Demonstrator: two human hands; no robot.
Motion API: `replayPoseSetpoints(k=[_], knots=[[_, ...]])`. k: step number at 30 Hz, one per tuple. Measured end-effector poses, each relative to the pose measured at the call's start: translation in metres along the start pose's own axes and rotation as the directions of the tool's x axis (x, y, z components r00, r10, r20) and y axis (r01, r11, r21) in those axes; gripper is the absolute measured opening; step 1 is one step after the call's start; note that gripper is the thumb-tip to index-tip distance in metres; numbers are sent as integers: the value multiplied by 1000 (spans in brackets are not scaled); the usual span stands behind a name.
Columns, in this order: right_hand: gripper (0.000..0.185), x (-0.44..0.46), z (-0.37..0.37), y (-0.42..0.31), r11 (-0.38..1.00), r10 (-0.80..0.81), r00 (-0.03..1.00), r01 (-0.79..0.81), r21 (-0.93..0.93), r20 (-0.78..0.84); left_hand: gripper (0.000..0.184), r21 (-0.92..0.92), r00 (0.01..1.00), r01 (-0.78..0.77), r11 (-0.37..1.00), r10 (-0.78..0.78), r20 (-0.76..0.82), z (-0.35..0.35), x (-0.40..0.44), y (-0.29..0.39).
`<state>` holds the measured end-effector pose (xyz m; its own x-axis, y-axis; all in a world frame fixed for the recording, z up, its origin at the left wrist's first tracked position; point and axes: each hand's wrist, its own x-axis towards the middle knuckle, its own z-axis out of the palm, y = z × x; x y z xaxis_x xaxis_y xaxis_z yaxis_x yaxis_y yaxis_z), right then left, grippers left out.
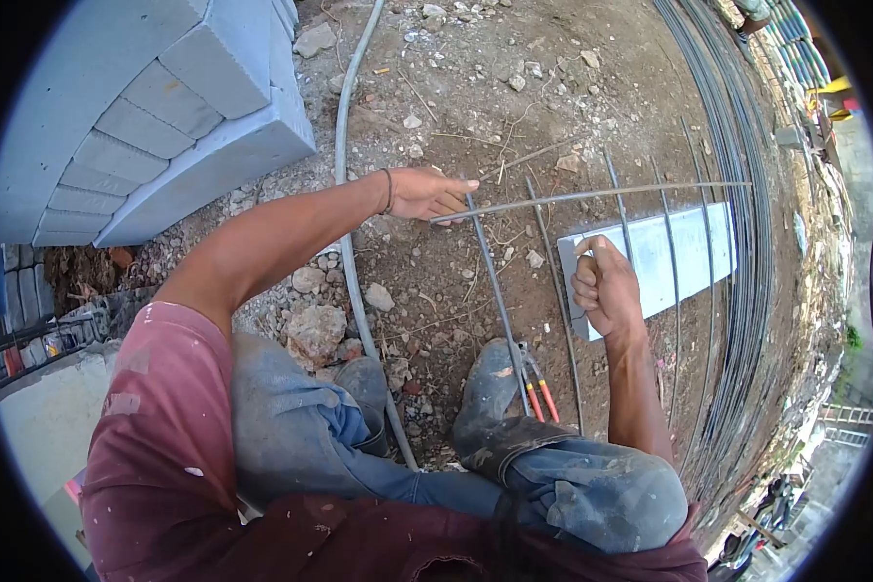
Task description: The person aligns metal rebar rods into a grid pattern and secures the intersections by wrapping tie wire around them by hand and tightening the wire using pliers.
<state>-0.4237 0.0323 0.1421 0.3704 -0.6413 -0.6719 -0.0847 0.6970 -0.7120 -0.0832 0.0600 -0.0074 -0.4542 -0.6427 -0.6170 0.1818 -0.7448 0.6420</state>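
Note:
A long steel rod [563, 197] lies across several thinner rods that run toward me over the ground. My left hand [427, 194] is at its left end, where it crosses the nearest rod [496, 281]. Thumb and fingers close about the rod ends there. To the right, my right hand [606, 286] is held closed above the rods, index finger bent; whatever it may hold is too small to make out. Beneath the rods, close to that hand, lies a pale block [694, 252]. Pliers with red-orange handles [541, 390] rest beside my boot [490, 388].
Pale blocks [199, 92] are stacked at upper left. A grey hose [343, 126] runs over the stony soil left of the rods. A bundle of long steel bars [747, 262] curves along the right side. Stones [315, 330] lie near my feet.

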Motion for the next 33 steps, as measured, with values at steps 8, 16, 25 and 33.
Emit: replayPoseSetpoints(k=[8,16,25,33], knots=[[41,1,-2,45,948,91,946,-178,264,310,39,-72,999,-33,997,34,8,27,-9,-8],[37,23,24,61,977,174,890,-209,38,421,32,90,967,-196,976,208,-147,30,5,-21],[26,24,54,23,966,139,835,-232,112,533,20,87,958,-157,984,173,-228,47,-5,-20],[20,-6,100,-114,334,-470,767,613,-716,437,34,55,947,-205,977,212,-240,53,-1,-21]])
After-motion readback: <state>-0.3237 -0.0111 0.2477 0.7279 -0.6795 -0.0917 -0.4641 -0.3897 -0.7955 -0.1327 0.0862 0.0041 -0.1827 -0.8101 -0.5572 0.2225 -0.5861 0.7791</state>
